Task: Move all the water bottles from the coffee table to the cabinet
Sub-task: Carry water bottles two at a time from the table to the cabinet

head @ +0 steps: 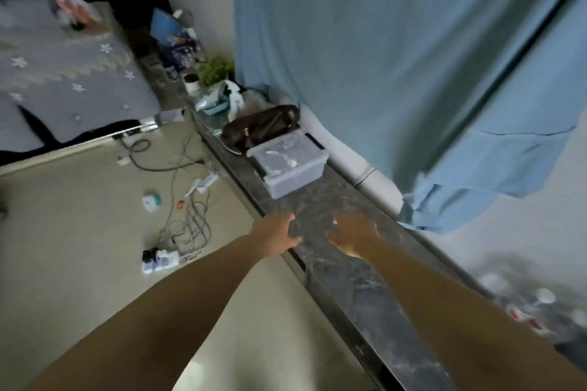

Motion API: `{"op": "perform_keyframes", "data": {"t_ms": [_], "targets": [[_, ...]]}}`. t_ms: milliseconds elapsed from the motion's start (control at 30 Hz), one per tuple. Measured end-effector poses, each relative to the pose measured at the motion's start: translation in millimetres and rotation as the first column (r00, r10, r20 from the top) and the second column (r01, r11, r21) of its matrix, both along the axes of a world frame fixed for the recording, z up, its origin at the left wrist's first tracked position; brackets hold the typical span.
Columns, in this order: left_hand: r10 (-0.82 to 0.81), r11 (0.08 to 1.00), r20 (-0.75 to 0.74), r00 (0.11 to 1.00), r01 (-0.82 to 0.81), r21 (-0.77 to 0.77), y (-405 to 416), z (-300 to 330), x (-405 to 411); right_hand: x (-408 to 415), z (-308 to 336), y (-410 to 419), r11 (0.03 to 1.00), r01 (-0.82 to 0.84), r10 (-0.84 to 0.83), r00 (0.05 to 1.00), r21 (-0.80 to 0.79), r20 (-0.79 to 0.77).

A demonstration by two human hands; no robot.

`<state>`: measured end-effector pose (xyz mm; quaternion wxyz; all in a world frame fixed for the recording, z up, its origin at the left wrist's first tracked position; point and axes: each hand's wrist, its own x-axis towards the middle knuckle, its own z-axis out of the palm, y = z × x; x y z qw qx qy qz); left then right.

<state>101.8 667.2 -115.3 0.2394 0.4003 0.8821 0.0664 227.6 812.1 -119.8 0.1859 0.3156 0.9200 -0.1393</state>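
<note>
Water bottles (536,305) — blurred, well apart from fingers (336,240).

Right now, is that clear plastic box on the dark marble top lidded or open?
Lidded. The clear plastic box has a flat translucent lid seated across its rim, with white items showing dimly through it. It sits upright beside the brown bag.

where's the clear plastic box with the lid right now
In the head view the clear plastic box sits on the dark marble cabinet top, beyond both empty hands, right beside the brown bag and in front of the blue curtain.
</note>
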Motion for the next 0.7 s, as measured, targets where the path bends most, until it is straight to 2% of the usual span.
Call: {"op": "perform_keyframes", "data": {"t_ms": [133,267,367,500,700], "targets": [[0.189,0.982,-0.014,0.982,-0.189,-0.019,-124.3,9.0,-53.6,-75.5,13.7,-92.5,0.968,-0.242,0.242,0.970,0.058,0.012],[0.388,0.921,-0.038,0.921,-0.388,-0.007,-239.6,28.5,-93.5,-145.0,24.3,-186.3,0.884,-0.466,0.466,0.884,0.042,-0.010],[0.522,0.853,-0.007,0.853,-0.522,0.008,-303.5,33.9,-112.1,-184.0,28.1,-238.9,0.825,-0.565,0.566,0.823,0.034,-0.058],[0.659,0.752,-0.009,0.752,-0.659,0.004,-370.0,33.7,-132.5,-235.9,37.2,-303.2,0.747,-0.663,0.664,0.747,0.055,-0.018],[0.782,0.623,-0.013,0.623,-0.782,-0.015,-439.4,24.9,-189.3,-331.8,36.7,-374.7,0.622,-0.778,0.782,0.623,0.086,-0.017]]}}
